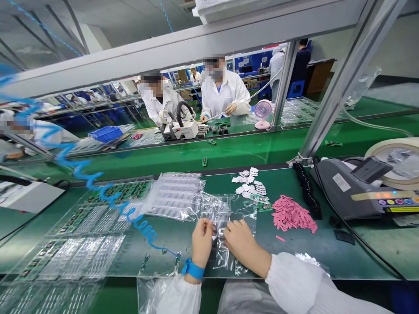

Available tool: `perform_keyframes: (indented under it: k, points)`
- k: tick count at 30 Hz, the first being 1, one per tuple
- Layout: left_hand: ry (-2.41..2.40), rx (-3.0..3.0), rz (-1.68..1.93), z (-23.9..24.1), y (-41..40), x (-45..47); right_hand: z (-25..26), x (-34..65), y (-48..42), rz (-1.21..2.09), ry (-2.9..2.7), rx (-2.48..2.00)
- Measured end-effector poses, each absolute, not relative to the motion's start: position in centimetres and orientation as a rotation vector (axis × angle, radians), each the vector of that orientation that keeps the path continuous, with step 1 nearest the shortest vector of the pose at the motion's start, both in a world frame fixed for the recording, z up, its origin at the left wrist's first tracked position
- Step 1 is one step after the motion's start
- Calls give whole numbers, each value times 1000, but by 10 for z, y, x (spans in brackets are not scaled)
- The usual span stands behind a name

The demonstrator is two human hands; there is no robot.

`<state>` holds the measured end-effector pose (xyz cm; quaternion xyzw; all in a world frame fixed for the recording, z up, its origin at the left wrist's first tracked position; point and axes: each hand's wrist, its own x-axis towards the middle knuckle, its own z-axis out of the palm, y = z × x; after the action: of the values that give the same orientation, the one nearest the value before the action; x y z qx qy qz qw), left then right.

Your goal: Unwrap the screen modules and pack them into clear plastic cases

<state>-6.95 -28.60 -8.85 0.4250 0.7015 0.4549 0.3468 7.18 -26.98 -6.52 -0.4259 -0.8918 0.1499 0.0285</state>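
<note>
Both hands work close together over clear plastic bags at the front of the bench. My left hand, with a blue wrist strap behind it, pinches the crinkled plastic between thumb and fingers. Just to its right, my right hand curls over the same plastic, fingers bent and closed on it. A small shiny piece between the hands is partly hidden by glare and fingertips. Beyond the right hand lie small green circuit boards, a heap of pink strips and white pieces.
Clear trays and plastic trays of circuit boards cover the left side. A coiled blue cord runs to the wrist strap. A tape dispenser stands at right. Co-workers sit across a green conveyor; a metal post rises at right.
</note>
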Motion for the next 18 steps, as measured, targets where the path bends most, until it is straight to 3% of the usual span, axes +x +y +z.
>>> perform_keyframes:
  k: [6,18]
  points:
    - [1827,917,1307,-93,-283,-79,-65,82,-265,482,-2789,-1396]
    - [2022,1222,1004,-90,-280,-75,-67,83,-264,650,-2490,-1357]
